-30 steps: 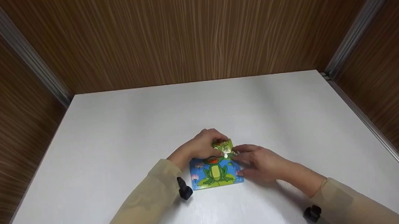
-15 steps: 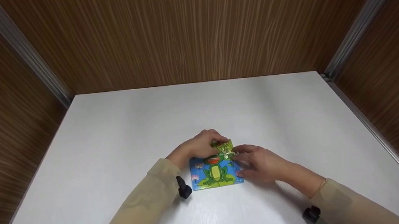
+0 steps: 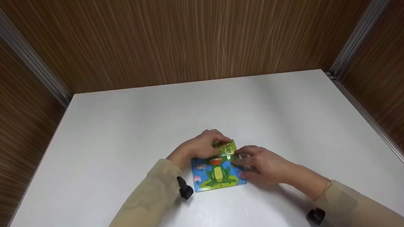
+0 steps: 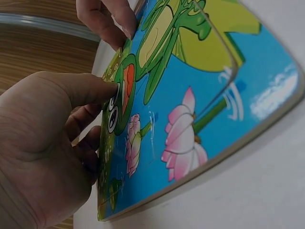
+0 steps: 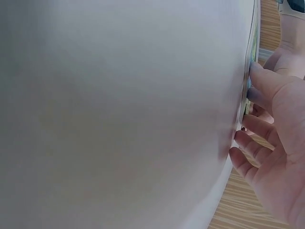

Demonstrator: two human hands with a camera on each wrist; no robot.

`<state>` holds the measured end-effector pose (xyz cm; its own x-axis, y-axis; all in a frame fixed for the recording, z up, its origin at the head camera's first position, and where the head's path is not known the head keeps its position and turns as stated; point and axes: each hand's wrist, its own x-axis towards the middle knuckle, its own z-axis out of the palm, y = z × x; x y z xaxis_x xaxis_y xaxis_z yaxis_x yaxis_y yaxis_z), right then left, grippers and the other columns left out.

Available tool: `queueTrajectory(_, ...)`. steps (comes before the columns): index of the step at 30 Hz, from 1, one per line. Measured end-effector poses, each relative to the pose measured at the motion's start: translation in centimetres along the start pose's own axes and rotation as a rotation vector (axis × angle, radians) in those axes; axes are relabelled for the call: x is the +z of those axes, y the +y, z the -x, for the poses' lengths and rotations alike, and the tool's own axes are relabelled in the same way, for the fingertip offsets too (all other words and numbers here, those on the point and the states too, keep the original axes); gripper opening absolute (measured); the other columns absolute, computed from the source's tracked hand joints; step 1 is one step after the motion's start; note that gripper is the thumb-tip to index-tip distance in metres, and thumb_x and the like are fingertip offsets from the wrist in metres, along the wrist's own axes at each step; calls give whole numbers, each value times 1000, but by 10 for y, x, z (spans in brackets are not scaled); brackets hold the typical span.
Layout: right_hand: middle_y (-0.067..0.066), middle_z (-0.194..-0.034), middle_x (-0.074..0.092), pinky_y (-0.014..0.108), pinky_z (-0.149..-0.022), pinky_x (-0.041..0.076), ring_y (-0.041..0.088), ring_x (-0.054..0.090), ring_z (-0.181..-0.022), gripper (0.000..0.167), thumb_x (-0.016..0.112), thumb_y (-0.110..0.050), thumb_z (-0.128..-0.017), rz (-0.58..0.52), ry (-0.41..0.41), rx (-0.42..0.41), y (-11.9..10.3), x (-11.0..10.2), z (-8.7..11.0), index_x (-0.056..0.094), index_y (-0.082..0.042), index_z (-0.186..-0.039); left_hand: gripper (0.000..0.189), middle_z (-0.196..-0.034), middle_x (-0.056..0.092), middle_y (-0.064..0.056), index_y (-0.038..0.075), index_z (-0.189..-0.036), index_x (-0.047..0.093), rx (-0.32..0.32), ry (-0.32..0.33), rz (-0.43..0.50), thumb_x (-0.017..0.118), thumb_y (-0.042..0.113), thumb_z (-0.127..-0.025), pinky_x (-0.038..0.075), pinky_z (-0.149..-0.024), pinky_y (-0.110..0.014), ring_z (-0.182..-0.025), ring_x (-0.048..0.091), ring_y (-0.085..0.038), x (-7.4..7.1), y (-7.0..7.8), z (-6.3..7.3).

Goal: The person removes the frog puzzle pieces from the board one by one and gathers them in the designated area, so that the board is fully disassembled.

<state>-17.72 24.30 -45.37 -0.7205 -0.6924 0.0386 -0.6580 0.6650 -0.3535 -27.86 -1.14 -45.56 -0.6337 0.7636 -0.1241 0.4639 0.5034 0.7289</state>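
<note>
A flat jigsaw puzzle (image 3: pixel 218 175) with a green frog on blue lies on the white table. In the left wrist view its pink lotus flower (image 4: pixel 181 143) shows, and a seam runs across the picture. My left hand (image 3: pixel 202 146) is over its far left part. The thumb (image 4: pixel 90 88) presses on the frog's face, and the other fingers curl down at the far edge, partly hidden. My right hand (image 3: pixel 265 163) rests at the right side, with bent, spread fingertips touching the picture and the thumb at the right edge. Glare covers the yellow-green upper right part (image 3: pixel 228 148).
The white tabletop (image 3: pixel 137 123) surrounds the puzzle. Brown wood-grain panels (image 3: pixel 198 37) stand behind and on both sides, with metal strips (image 3: pixel 353 26) at the corners. Small black clips (image 3: pixel 185 188) sit at both sleeves.
My left thumb has shifted slightly up off the frog's mouth, so more of the mouth shows. One right finger has slid a little left onto the picture. The puzzle stays in place.
</note>
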Motion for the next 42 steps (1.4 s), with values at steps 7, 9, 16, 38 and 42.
queueTrajectory(7,12,-145,59,53,-109,49,33,55,-135,46,79,-30,-98,-7,-13,13,0,-1,2,71,-17,-141,48,-129,62,-5,16,-145,67,1,0,25,70,8,-98,44,-107,-41,-117,52,-21,1,0,1)
queueTrajectory(9,11,-145,59,53,-109,49,33,55,-135,46,79,-30,-98,-13,-15,20,1,0,2,71,-17,-141,47,-128,64,-4,16,-143,68,10,5,55,71,7,-97,46,-105,-39,-114,54,-20,2,-1,1)
queueTrajectory(16,11,-145,59,52,-109,49,32,55,-134,45,80,-29,-98,-25,-19,29,3,3,1,72,-18,-141,38,-116,71,4,19,-135,74,-12,75,164,70,7,-100,50,-93,-31,-98,58,-14,7,-3,2)
queueTrajectory(38,12,-144,60,52,-106,51,32,57,-133,44,80,-27,-97,-50,-12,10,7,7,-4,72,-15,-139,33,-113,72,-4,5,-137,71,-51,361,265,61,11,-106,49,-79,-30,-93,58,-16,-23,-27,24)
queueTrajectory(42,11,-144,60,53,-107,50,32,57,-134,45,79,-27,-98,-44,-15,24,7,8,-3,72,-15,-140,34,-124,72,-7,3,-138,70,-118,401,279,60,10,-106,50,-88,-33,-103,60,-19,-42,-46,35)
